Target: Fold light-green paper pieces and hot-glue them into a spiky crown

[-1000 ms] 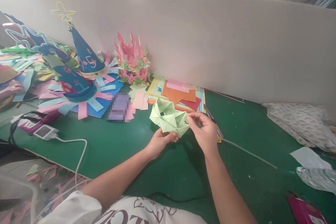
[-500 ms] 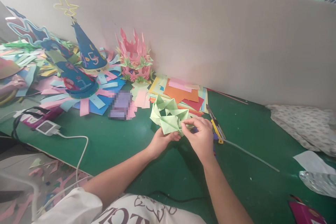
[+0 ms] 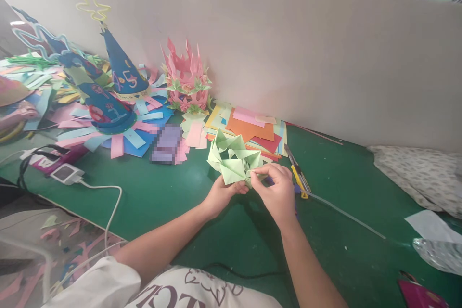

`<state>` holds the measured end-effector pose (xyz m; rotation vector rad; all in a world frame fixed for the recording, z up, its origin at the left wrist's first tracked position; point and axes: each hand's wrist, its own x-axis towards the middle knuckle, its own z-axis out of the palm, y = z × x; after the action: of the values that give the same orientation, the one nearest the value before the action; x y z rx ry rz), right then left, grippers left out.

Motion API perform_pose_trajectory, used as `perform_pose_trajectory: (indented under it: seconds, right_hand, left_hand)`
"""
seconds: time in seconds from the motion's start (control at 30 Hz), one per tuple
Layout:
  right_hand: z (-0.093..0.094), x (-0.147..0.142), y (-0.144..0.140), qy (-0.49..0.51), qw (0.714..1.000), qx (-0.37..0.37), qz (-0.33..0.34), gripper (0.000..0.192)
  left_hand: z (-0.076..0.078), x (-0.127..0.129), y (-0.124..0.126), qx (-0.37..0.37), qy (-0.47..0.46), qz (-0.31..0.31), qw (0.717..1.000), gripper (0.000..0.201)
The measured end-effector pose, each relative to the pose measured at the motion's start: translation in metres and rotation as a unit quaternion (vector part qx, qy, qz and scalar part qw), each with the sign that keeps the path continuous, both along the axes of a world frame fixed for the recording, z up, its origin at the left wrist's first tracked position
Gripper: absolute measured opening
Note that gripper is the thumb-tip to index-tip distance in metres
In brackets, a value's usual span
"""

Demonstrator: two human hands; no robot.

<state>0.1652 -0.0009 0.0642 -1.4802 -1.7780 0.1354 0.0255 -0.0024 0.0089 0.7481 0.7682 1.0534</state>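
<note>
A light green folded paper crown (image 3: 233, 171), shaped as a ring with pointed tips, is held above the green table (image 3: 162, 207). From below and the left, my left hand (image 3: 224, 195) is closed on its lower edge, the thumb along the front. My right hand (image 3: 276, 187) pinches the crown's right side between thumb and fingertips. The exact fold under those fingertips is too small to make out. Behind the crown lies a stack of coloured paper (image 3: 249, 130).
A yellow utility knife (image 3: 299, 175) and a thin clear stick (image 3: 346, 214) lie right of my hands. Pink and green paper crowns (image 3: 186, 79) stand at the back, with blue cone hats (image 3: 124, 65) further left. A white charger (image 3: 67, 173) with its cable sits at left.
The whole view has shifted slightly. Both hands keep their hold on the green crown, with hardly any movement. The person seen beyond the partition at top right is out of view.
</note>
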Motion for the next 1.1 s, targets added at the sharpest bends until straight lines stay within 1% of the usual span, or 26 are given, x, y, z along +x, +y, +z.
perform_pose_trajectory:
  seconds: [0.33, 0.57, 0.87, 1.1]
  right_hand:
    - [0.0030, -0.0014, 0.0003, 0.002, 1.000, -0.011, 0.015, 0.010]
    - [0.0052, -0.0023, -0.0009, 0.004, 1.000, -0.014, 0.018, 0.010]
    - [0.0054, -0.0036, 0.0002, 0.009, 1.000, -0.006, 0.023, 0.011]
    - [0.0084, -0.0039, -0.0008, 0.001, 0.999, -0.014, 0.029, 0.010]
  left_hand:
    - [0.0022, -0.0012, 0.0005, -0.001, 0.000, 0.003, 1.000, 0.032]
    - [0.0015, -0.0009, 0.0004, 0.002, 0.002, 0.006, 1.000, 0.028]
    - [-0.0005, -0.0010, 0.0009, 0.008, 0.009, 0.008, 1.000, 0.028]
    - [-0.0010, -0.0009, 0.0007, 0.015, 0.008, 0.017, 1.000, 0.027]
